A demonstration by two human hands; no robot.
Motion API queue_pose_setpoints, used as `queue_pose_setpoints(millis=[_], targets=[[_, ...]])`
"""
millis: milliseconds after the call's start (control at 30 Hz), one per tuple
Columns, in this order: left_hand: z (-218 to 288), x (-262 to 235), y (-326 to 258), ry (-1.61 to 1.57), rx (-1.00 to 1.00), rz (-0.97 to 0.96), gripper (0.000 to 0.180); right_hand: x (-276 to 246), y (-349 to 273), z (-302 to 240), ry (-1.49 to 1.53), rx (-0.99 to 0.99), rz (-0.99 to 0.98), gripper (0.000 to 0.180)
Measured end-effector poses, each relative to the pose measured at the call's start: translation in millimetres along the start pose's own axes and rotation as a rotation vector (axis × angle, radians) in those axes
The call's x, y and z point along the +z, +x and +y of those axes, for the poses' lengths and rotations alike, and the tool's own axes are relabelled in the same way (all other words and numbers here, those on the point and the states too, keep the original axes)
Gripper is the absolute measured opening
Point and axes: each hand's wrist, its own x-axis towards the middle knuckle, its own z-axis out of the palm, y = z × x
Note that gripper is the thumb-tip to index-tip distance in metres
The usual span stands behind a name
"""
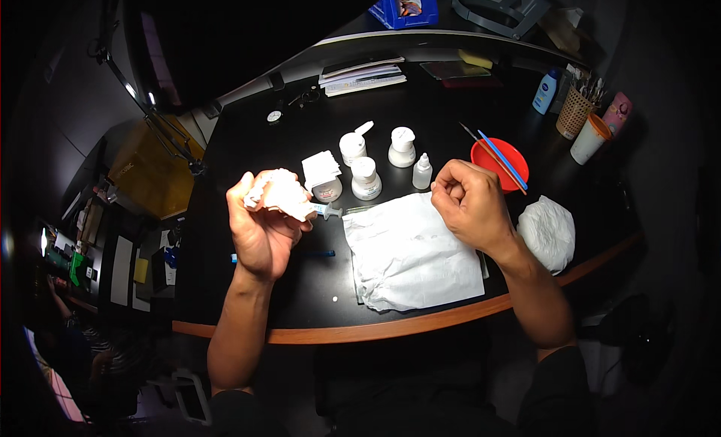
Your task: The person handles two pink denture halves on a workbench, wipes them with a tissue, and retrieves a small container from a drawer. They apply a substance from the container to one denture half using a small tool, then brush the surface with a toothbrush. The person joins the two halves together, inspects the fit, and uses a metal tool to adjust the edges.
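Note:
My left hand (263, 238), raised over the left part of the desk, is closed around a pale, lumpy white piece (278, 194). Glare washes out its surface, so I cannot tell its kind. A small syringe (328, 211) shows just past those fingers. My right hand (473, 204) hovers over the far right corner of a white paper towel (413, 249), fingers curled and pinched; whatever they may hold is hidden. Close to that hand stands a white dropper bottle (422, 172). Beside it are white jars, one wide (366, 178) and one rounded (402, 147).
An open flip-top jar (352, 148) and a jar topped with white pads (321, 166) stand farther left. At right are a red bowl (511, 155) with a blue-handled brush across it, a white crumpled bundle (547, 234) and a woven brush cup (574, 114). A blue pen (319, 254) lies left.

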Motion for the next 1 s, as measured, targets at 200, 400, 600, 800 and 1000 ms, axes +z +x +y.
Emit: queue_pose_setpoints(millis=[200,400,600,800,1000], targets=[[16,-5,2,0.072,0.115,0.078,0.061,2,0,-5,0.06,-0.068,-0.038,0.008],[45,-26,7,-0.008,0.324,0.262,0.059,6,-2,-15,0.099,-0.291,0.127,0.006],[56,-52,11,-0.028,0.402,0.383,0.059,21,-15,-36,0.074,-0.435,-0.095,0.01],[52,-69,19,-0.017,0.42,0.433,0.056,56,-16,-62,-0.142,-0.69,-0.401,0.018],[51,-69,24,-0.039,0.386,0.359,0.053,59,3,-77,-0.277,-0.707,-0.468,0.025]])
